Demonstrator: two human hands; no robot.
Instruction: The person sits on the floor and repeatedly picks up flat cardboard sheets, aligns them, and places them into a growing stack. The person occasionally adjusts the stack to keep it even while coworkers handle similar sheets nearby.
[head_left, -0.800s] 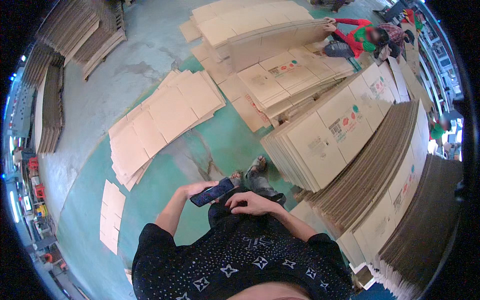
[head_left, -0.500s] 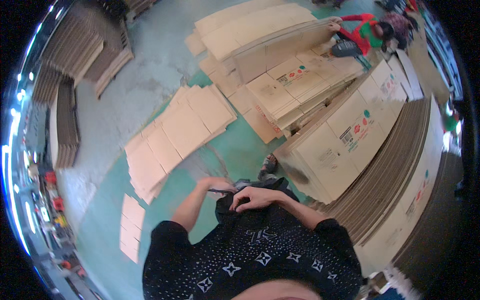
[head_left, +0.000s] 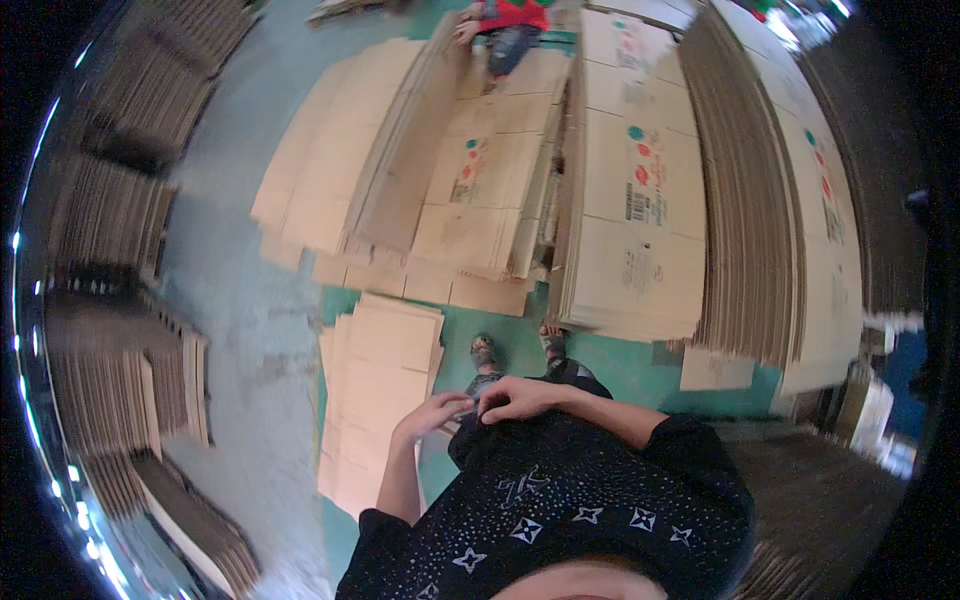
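Observation:
My left hand (head_left: 438,414) is in front of my waist, its fingers stretched toward my other hand, with nothing visible in it. Beside it, my right hand (head_left: 515,398) has its fingers curled in against the front of my black patterned shirt (head_left: 590,470). What its fingertips hold, if anything, is hidden. Below the left forearm lie overlapping flat cardboard sheets (head_left: 385,350) on the green floor. Past my sandalled feet (head_left: 484,352) stands a stack of printed cardboard blanks (head_left: 640,270), touched by neither hand.
A low stack of printed cardboard (head_left: 480,190) lies ahead, with plain sheets (head_left: 330,150) on its left. Behind it is a person in red and jeans (head_left: 505,40), a hand at an upright sheet. Tall cardboard stacks (head_left: 745,200) rise at right; brown stacks (head_left: 110,215) line the left.
My view has turned right, so the stacks now run straight ahead. My left hand has let go of the dark cloth it seemed to hold; my right hand stays at the shirt.

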